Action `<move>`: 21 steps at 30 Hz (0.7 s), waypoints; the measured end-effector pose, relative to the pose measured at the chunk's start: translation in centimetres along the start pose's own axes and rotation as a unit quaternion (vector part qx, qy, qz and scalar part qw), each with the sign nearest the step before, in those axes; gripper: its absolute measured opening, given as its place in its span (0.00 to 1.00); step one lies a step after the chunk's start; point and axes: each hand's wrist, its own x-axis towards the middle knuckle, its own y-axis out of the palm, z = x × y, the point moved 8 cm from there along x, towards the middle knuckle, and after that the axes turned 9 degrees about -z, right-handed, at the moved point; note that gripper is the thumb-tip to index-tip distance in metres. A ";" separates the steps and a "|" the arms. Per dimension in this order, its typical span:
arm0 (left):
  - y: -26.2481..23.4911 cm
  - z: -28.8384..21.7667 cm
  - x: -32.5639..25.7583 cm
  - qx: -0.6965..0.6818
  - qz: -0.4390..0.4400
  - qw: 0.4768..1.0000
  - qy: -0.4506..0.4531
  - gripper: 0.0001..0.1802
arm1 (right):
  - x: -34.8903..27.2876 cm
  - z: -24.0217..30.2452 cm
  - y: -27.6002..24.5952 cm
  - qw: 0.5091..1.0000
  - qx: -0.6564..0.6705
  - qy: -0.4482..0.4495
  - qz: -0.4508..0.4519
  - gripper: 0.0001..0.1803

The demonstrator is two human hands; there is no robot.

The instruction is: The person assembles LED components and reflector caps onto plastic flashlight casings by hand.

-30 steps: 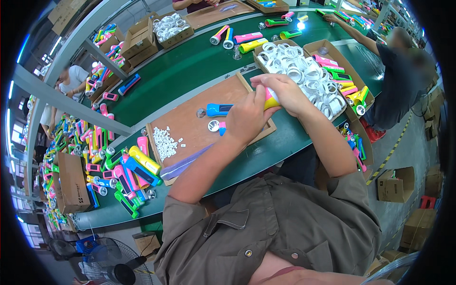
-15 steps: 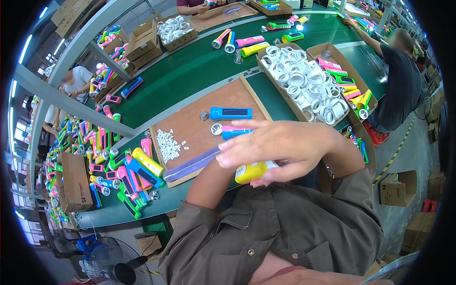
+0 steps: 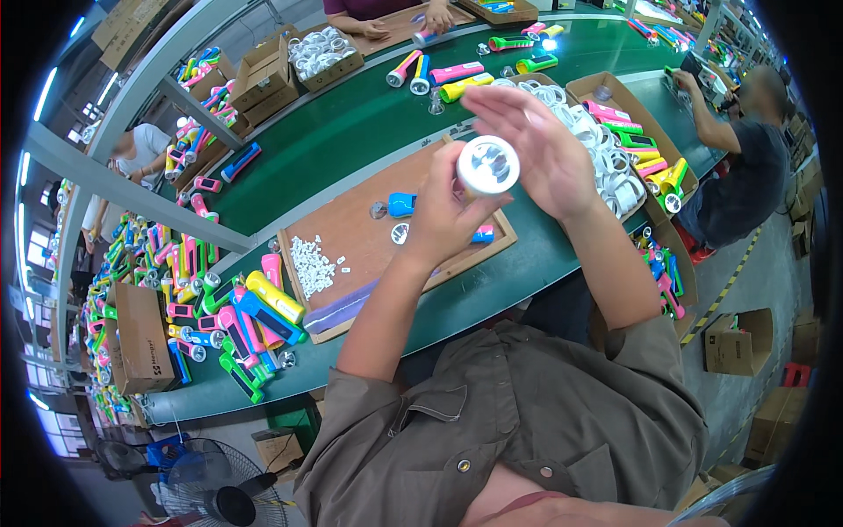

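Note:
My left hand (image 3: 436, 215) is closed around a flashlight (image 3: 489, 167), its white-rimmed lens end tilted up; the hand hides most of its body. Just to the right, my right hand (image 3: 555, 158) is open, fingers stretched out and slightly blurred, holding nothing. Below my hands lies a wooden work board (image 3: 338, 220). On it a blue flashlight (image 3: 401, 205) is partly covered by my left hand, beside a small clear reflector (image 3: 378, 210). Another flashlight's lens (image 3: 399, 234) shows nearer to me. A pile of small white pieces (image 3: 312, 266) sits at the board's left.
A carton of white rings (image 3: 619, 171) stands at the right, next to a carton of flashlights (image 3: 628, 132). Colourful flashlights (image 3: 250, 321) heap up at the left. Beyond runs a green conveyor belt (image 3: 325, 140). Co-workers sit across and at the right; a fan (image 3: 219, 492) stands lower left.
My hands have risen from near my chest to above the board, bringing the flashlight lens-up. My right hand has moved off it, up and to the right.

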 end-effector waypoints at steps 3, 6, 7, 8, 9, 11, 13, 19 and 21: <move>0.1 0.0 -0.3 -0.099 0.004 0.995 -0.012 0.35 | -1.8 0.3 0.6 0.997 -0.072 -0.016 0.009 0.28; -0.1 -1.6 0.3 -0.083 0.029 0.996 0.003 0.29 | -3.0 -0.6 1.6 0.991 -0.125 0.018 0.038 0.31; 0.2 -2.3 0.4 -0.080 0.055 0.995 0.017 0.28 | -3.3 -1.1 1.9 0.985 -0.159 0.046 0.041 0.33; 0.0 -2.3 0.5 -0.084 0.029 0.996 -0.017 0.25 | -3.1 -1.2 1.9 0.984 -0.169 0.043 0.037 0.33; -0.1 -2.2 0.5 -0.084 0.028 0.996 -0.021 0.25 | -3.1 -1.0 2.0 0.984 -0.168 0.046 0.036 0.33; 0.0 -2.8 0.4 -0.019 0.049 0.998 0.041 0.30 | -3.2 -0.2 2.8 0.962 -0.262 -0.003 0.074 0.32; 0.1 -2.6 0.5 -0.024 0.044 0.998 0.046 0.32 | -3.4 0.0 2.9 0.962 -0.262 -0.016 0.072 0.30; 0.5 -2.6 0.4 -0.039 0.049 0.996 0.057 0.36 | -3.9 -0.3 3.2 0.959 -0.272 -0.065 0.038 0.28; 0.4 -2.5 0.3 -0.017 0.021 0.999 0.038 0.35 | -3.8 -0.6 3.0 0.968 -0.244 -0.036 0.041 0.28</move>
